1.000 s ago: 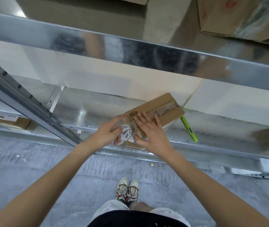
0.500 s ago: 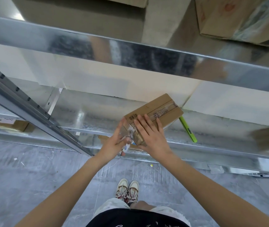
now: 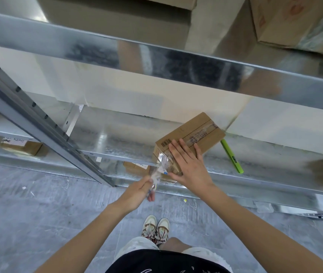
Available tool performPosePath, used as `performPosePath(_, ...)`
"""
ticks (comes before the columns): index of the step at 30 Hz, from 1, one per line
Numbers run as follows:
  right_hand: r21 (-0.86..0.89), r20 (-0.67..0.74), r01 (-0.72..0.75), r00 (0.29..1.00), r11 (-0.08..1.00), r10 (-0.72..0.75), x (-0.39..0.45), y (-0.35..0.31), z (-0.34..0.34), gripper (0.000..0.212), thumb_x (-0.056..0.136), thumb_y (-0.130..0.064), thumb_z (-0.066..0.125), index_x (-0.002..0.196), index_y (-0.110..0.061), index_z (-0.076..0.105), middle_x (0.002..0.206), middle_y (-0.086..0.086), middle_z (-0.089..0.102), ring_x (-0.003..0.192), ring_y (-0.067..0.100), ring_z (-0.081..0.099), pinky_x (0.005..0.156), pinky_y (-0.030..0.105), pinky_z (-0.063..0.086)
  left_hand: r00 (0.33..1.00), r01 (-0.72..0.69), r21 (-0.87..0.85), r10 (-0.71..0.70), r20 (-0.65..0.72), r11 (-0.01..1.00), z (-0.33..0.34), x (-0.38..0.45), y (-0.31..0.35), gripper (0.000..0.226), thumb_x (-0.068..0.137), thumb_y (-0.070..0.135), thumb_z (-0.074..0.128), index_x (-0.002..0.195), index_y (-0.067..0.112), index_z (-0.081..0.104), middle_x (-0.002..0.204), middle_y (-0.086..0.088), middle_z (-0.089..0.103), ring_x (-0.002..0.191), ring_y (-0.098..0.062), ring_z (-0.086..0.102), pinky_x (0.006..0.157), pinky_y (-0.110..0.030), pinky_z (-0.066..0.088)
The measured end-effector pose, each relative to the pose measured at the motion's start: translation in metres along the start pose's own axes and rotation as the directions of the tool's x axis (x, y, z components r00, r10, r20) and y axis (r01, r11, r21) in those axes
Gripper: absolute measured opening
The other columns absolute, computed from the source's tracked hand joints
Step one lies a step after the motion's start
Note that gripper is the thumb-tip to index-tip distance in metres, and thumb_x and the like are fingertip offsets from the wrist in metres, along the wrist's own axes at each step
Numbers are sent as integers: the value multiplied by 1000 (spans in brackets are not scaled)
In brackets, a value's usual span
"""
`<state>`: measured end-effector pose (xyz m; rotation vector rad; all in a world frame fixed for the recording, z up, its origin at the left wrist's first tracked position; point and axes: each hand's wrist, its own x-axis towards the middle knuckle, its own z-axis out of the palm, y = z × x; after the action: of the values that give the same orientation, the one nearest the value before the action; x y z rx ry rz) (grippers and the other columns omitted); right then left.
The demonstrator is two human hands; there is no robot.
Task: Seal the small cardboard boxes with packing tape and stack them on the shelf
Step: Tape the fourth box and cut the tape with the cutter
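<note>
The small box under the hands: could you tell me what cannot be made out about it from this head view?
- The small box's near top end: covered by the right hand.
- The tape strip pinched by the left hand: crumpled, glaring; whether it is cut free cannot be told.
- The barcode: too small to read.
- The tape roll: not in view.

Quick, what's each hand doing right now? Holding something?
Left hand: fingers pinch a crumpled strip of clear tape that runs to the box.
Right hand: open, lying flat on the box.
</note>
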<state>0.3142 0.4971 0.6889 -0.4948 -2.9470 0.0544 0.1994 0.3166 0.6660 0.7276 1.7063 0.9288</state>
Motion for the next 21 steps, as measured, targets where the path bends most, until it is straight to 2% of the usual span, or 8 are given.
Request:
performPosePath(4, 17, -9, -6, 1000, 1000, 7, 0, 0, 2, 80, 81, -59, 44, 145, -13, 32, 152, 2, 34, 142, 17, 21, 113, 50, 12, 998, 37, -67, -40, -40, 997, -3, -2, -29, 34, 101, 39, 35, 79, 17, 50, 58, -3, 59, 56, -14, 55, 68, -26, 45)
performPosePath(9, 58, -24, -23, 999, 998, 24, -2, -1, 0, 84, 80, -64, 45, 146, -17, 27, 153, 2, 31, 145, 13, 14, 113, 57, 11, 996, 34, -11, -35, -80, 999, -2, 21, -28, 32, 101, 36, 35, 83, 14, 49, 55, 3, 56, 54, -10, 53, 63, -19, 43)
performPosePath(13, 286, -86, -371, 908, 884, 409, -16, -17, -17, 104, 67, -78, 55, 149, -23, 23, 158, 0, 17, 146, 17, 10, 115, 53, -3, 997, 50, -24, -52, -61, 998, 1, 32, -30, 29, 102, 32, 37, 83, 13, 49, 61, 1, 56, 56, -11, 52, 61, -20, 44)
performPosePath(14, 438, -57, -497, 816, 749, 575, -19, -25, -24, 108, 64, -78, 59, 149, -23, 23, 156, 1, 17, 145, 18, 14, 117, 51, 3, 997, 57, -12, -57, -44, 998, 3, 32, -30, 28, 101, 33, 36, 83, 15, 48, 62, 2, 57, 57, -11, 52, 62, -19, 44)
performPosePath(16, 716, 218, -658, 530, 235, 819, -19, -39, -33, 114, 59, -74, 68, 147, -22, 20, 152, 0, 19, 141, 20, 21, 115, 47, 21, 998, 69, -13, -69, -13, 998, 7, 32, -31, 29, 102, 33, 36, 88, 12, 50, 65, 1, 56, 59, -10, 51, 60, -16, 43)
performPosePath(18, 666, 623, -687, 298, -291, 723, -14, -44, -28, 120, 54, -73, 73, 147, -20, 18, 147, 2, 31, 135, 24, 34, 110, 46, 30, 997, 75, -21, -75, -3, 997, 10, 31, -30, 32, 102, 32, 35, 98, 4, 50, 67, 0, 56, 60, -10, 50, 58, -13, 42)
performPosePath(19, 598, 741, -682, 270, -421, 615, -11, -45, -24, 123, 49, -74, 76, 144, -20, 21, 140, 4, 42, 128, 25, 43, 108, 47, 33, 997, 76, -20, -76, -2, 997, 12, 31, -30, 34, 102, 31, 35, 102, 2, 50, 67, -1, 56, 60, -10, 50, 58, -13, 42)
performPosePath(21, 568, 810, -651, 335, -504, 481, -7, -43, -17, 121, 38, -72, 80, 136, -19, 31, 127, 2, 57, 115, 23, 56, 103, 48, 39, 997, 76, 2, -76, -1, 997, 13, 31, -26, 35, 102, 31, 34, 104, 0, 50, 68, -2, 56, 59, -10, 50, 58, -13, 42)
